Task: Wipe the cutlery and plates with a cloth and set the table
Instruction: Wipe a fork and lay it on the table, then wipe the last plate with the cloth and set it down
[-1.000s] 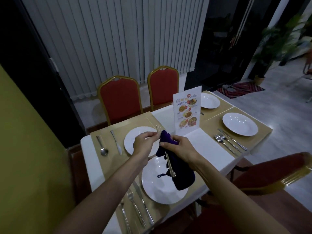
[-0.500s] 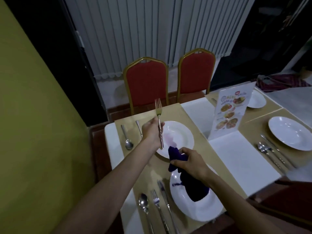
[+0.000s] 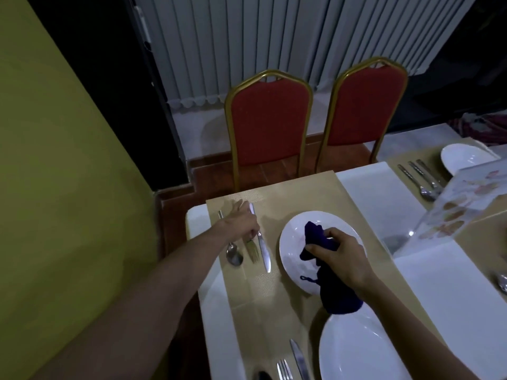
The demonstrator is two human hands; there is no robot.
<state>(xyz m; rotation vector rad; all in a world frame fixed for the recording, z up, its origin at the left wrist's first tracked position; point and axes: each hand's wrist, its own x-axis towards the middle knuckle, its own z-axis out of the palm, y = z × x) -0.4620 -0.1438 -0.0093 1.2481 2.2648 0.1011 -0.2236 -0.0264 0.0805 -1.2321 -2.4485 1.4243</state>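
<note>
Gripping the fork (image 3: 252, 250) by its handle in the left hand (image 3: 241, 222), with tines laid between spoon (image 3: 234, 255) and knife (image 3: 264, 252) just nearside of it. Clutching the bunched cloth (image 3: 319, 238) in the right hand (image 3: 340, 256), above the plate (image 3: 295, 256). Might nudge knife or spoon crooked on release: tight gap.

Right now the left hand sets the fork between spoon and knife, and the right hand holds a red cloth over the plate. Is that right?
Not quite. The head view shows the cloth in the right hand is dark blue, not red. The left hand does hold the fork between spoon and knife.
</note>
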